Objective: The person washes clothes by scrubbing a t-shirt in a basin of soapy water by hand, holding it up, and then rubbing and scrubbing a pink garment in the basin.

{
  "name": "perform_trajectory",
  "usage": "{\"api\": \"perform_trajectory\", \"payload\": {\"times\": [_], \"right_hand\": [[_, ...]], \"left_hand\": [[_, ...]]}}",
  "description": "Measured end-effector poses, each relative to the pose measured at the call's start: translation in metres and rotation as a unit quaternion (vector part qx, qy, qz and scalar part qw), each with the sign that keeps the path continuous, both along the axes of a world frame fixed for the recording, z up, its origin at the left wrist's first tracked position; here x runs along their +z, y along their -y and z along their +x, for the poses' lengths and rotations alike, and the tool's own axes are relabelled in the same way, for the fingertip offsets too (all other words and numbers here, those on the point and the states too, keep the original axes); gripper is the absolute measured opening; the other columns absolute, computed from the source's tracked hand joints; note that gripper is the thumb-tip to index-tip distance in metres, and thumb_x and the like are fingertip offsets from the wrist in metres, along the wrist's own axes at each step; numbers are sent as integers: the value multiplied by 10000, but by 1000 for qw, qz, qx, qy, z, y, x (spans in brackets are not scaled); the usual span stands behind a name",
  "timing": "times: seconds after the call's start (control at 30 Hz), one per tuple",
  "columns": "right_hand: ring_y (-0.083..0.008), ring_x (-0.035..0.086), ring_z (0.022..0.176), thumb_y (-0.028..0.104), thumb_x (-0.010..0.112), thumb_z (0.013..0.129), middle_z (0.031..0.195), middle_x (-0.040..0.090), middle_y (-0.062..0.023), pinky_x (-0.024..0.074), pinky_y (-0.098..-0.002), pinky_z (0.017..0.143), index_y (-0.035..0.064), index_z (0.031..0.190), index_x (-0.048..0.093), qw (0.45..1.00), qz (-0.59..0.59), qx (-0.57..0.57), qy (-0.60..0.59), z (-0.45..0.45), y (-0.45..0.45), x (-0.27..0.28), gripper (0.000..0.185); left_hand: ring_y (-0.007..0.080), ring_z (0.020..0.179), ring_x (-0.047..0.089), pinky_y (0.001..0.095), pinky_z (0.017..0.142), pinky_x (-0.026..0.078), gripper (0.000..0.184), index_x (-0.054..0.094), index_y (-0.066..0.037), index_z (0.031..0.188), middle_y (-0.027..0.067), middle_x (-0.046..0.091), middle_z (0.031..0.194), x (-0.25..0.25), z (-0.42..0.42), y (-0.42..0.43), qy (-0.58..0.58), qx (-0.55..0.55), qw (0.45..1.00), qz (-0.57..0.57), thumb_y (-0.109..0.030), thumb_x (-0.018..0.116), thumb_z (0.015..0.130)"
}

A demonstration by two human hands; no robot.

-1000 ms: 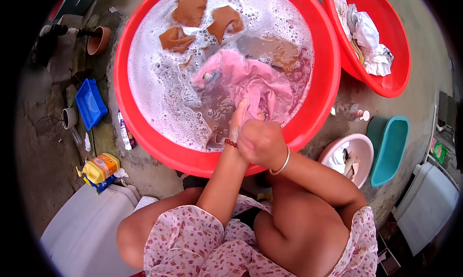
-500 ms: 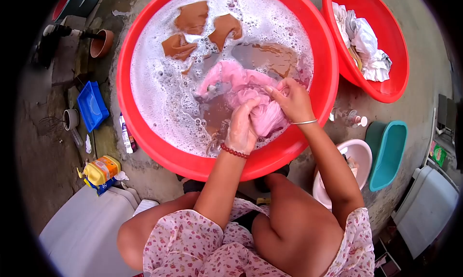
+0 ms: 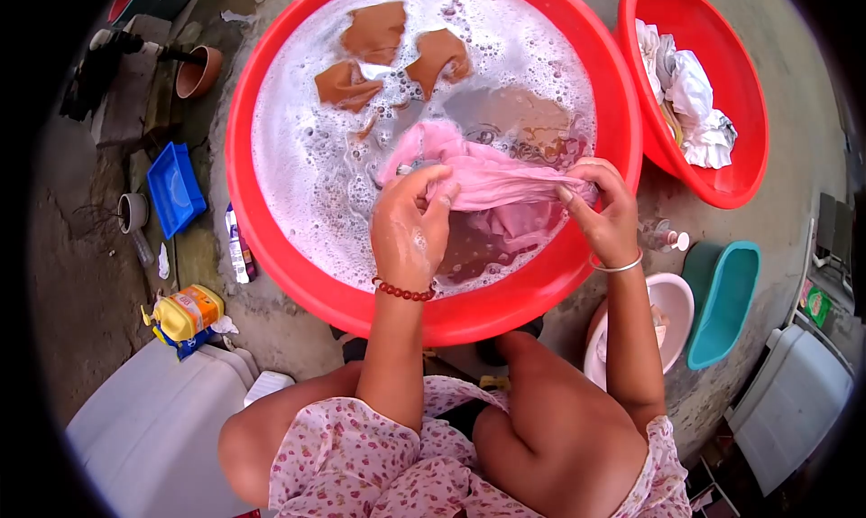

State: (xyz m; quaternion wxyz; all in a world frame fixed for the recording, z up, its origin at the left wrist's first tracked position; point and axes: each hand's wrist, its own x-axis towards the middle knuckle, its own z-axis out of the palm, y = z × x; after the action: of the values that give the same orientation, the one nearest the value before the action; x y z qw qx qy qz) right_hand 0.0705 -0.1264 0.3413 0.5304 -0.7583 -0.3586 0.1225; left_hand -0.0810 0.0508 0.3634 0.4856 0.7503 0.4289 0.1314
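A wet pink garment is stretched sideways between my hands, just over the soapy water in a large red basin. My left hand, with a red bead bracelet at the wrist, pinches its left part between thumb and fingers. At the right end, my right hand grips the cloth with thumb and bent fingers. Part of the garment trails in the water beneath. Brown cloth pokes up through the foam at the far side of the basin.
A second red basin holds white clothes. On the right stand a clear bottle, a pink-white basin and a teal tub. A blue tray and a yellow jug are on the left.
My hands have moved apart, the left one leftward and the right one rightward. The pink garment, bunched up before, is now drawn out between them.
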Motion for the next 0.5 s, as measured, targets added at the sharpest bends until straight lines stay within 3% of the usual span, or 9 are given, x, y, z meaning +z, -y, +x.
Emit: {"api": "perform_trajectory", "payload": {"times": [0.07, 0.13, 0.23, 0.27, 0.33, 0.37, 0.4, 0.43, 0.5], "right_hand": [[-230, 601, 791, 93, 719, 731, 843, 622, -92, 465, -284, 742, -16, 872, 619, 993, -98, -61, 13, 0, 3, 12, 204], [-195, 601, 767, 134, 706, 776, 827, 631, -71, 467, -280, 709, -22, 887, 624, 991, -105, -75, 21, 4, 9, 8, 208], [-123, 579, 806, 162, 601, 885, 884, 631, -46, 452, -244, 720, -41, 903, 634, 965, -57, -140, -214, 5, 13, 13, 206], [-123, 579, 806, 162, 601, 885, 884, 631, -46, 452, -244, 720, -41, 903, 634, 965, -57, -142, -215, 6, 11, 11, 206], [-105, 575, 820, 185, 549, 918, 926, 627, -59, 440, -214, 731, -45, 950, 617, 964, 115, -88, -222, 6, 4, 9, 242], [-105, 575, 820, 185, 549, 918, 926, 627, -59, 440, -214, 731, -45, 950, 617, 964, 115, -90, -223, 2, 1, 14, 242], [-92, 567, 810, 198, 519, 933, 923, 621, -54, 436, -208, 729, -42, 960, 603, 920, 181, -92, -335, -3, -9, 30, 256], [-78, 560, 800, 211, 490, 949, 919, 614, -48, 431, -201, 726, -40, 971, 589, 859, 244, -90, -440, -6, -15, 40, 270], [-75, 555, 786, 223, 484, 954, 894, 609, -38, 434, -207, 717, -29, 969, 579, 884, 219, -81, -405, 2, -4, 27, 270]], "left_hand": [[255, 654, 570, 335, 614, 450, 185, 656, -39, 923, 129, 591, 742, 23, -3, -4, 11, -79, 988, 134, -92, 669, 746], [278, 652, 561, 345, 606, 445, 157, 659, -26, 892, 137, 582, 741, 41, -6, -8, 20, -104, 985, 138, -83, 668, 746], [272, 613, 541, 348, 566, 426, 171, 654, -11, 892, 130, 563, 701, 65, -11, -13, 22, -176, 967, 186, -57, 676, 729], [272, 613, 541, 348, 566, 426, 171, 654, -11, 892, 130, 563, 701, 72, -10, -12, 22, -177, 966, 185, -57, 676, 729], [274, 579, 519, 349, 540, 416, 200, 649, -4, 905, 119, 550, 689, 86, -9, -9, 81, -129, 959, 241, -44, 684, 712], [279, 622, 523, 354, 584, 424, 216, 646, -4, 914, 114, 544, 689, 94, -7, -5, 74, -91, 971, 209, -23, 681, 702], [279, 622, 523, 354, 584, 424, 216, 646, -4, 914, 114, 544, 689, 87, -4, -8, 74, -93, 971, 210, -23, 681, 702], [267, 649, 527, 340, 625, 421, 197, 652, -9, 914, 105, 555, 696, 72, -1, -14, 92, -173, 955, 221, -14, 665, 717], [291, 762, 529, 356, 753, 406, 154, 651, -22, 878, 89, 569, 730, 44, -1, -17, 68, -284, 936, 195, -20, 655, 723]]}}
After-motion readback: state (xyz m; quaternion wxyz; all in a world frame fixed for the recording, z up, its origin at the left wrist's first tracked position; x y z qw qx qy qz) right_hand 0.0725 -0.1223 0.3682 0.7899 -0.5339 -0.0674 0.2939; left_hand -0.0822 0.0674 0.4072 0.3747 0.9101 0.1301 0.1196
